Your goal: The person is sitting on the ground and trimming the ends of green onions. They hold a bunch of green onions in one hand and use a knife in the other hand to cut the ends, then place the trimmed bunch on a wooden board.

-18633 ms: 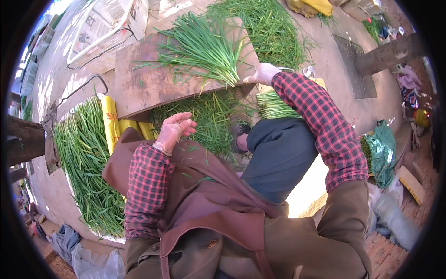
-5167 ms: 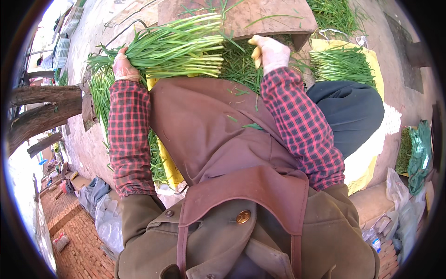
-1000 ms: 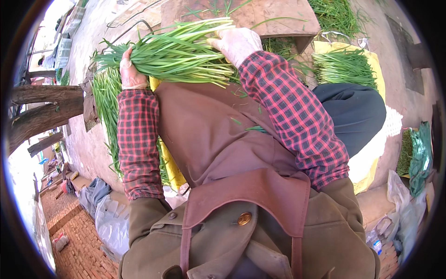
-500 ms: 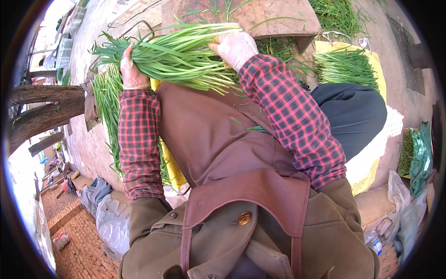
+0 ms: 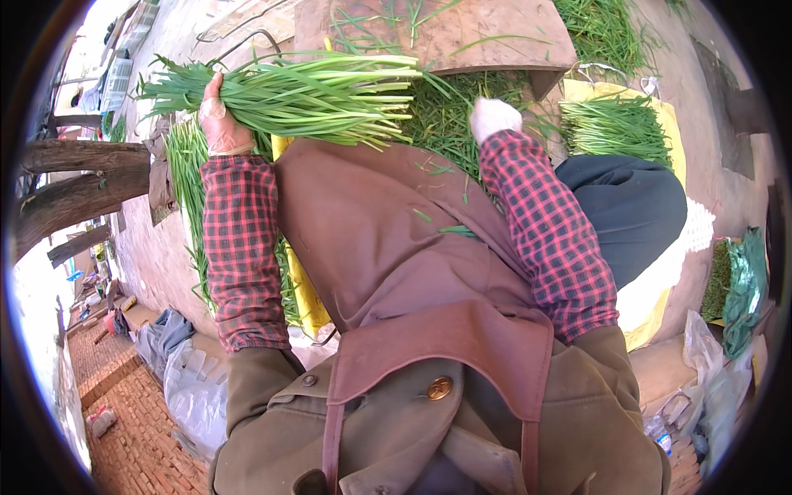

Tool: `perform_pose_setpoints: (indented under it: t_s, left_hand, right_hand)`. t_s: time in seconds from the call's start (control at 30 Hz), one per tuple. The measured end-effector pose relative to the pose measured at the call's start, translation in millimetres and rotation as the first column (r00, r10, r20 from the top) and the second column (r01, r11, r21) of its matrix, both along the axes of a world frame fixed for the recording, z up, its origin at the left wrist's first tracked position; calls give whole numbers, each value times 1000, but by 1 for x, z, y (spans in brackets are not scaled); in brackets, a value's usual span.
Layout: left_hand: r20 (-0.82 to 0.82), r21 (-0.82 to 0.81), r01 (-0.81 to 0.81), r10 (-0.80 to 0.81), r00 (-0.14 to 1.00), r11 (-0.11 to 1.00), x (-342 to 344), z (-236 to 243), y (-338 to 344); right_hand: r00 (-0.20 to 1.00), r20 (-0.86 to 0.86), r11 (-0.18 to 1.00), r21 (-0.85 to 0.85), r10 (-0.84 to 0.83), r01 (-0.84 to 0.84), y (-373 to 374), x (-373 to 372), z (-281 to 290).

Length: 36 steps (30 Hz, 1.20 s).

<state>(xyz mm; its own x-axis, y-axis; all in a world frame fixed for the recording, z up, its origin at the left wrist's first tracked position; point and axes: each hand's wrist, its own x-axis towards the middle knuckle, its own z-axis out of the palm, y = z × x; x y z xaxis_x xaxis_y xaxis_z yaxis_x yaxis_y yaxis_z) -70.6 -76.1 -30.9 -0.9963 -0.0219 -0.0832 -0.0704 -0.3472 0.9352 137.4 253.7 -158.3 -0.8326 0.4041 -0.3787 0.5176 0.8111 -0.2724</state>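
Observation:
A thick bunch of garlic chives (image 5: 322, 95) lies across my left hand (image 5: 223, 125), which is wrapped round its leafy part. The leaf tips stick out to the left and the pale stalk ends point right, above the brown apron (image 5: 388, 223) on my lap. My right hand (image 5: 495, 120), in a thin whitish glove, is apart from the bunch, over loose green leaves (image 5: 450, 124) beside the wooden board. Its fingers are curled in, and anything in them is hidden.
Ahead stands a low wooden table (image 5: 495, 33) with scattered leaves. Chives are stacked on a yellow sheet (image 5: 676, 140) at the right, and another pile (image 5: 188, 181) lies left of my lap. Wooden beams (image 5: 82, 181) jut in from the left. Plastic bags (image 5: 198, 388) lie behind, left.
My right hand has let go of the stalk ends and moved right and down, off the bunch. The bunch has shifted slightly left in my left hand.

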Motion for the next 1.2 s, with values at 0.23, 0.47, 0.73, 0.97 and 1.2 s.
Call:
perform_pose_setpoints:
  t_s: [0.23, 0.47, 0.73, 0.97, 1.2]
  left_hand:
    - [38, 53, 71, -73, 997, 996, 0, 6, -3]
    - [89, 15, 24, -26, 996, 1000, 1, -1, -5]
    - [251, 12, 20, -22, 968, 1000, -5, -22, -8]
    - [239, 17, -18, 14, 971, 1000, -8, -31, -13]
    - [274, 47, 36, -47, 960, 998, 8, -14, 5]
  right_hand:
    - [986, -113, 930, -359, -123, 75, 1, 2, 37]
    - [485, -823, 951, 208, 297, -229, -64, 4, 83]
    - [460, -793, 890, 214, 399, -403, -115, 10, 82]
    - [573, -818, 868, -321, -52, -379, -92, -3, 85]
    - [948, -36, 49, -999, -316, -21, -87, -26, 103]
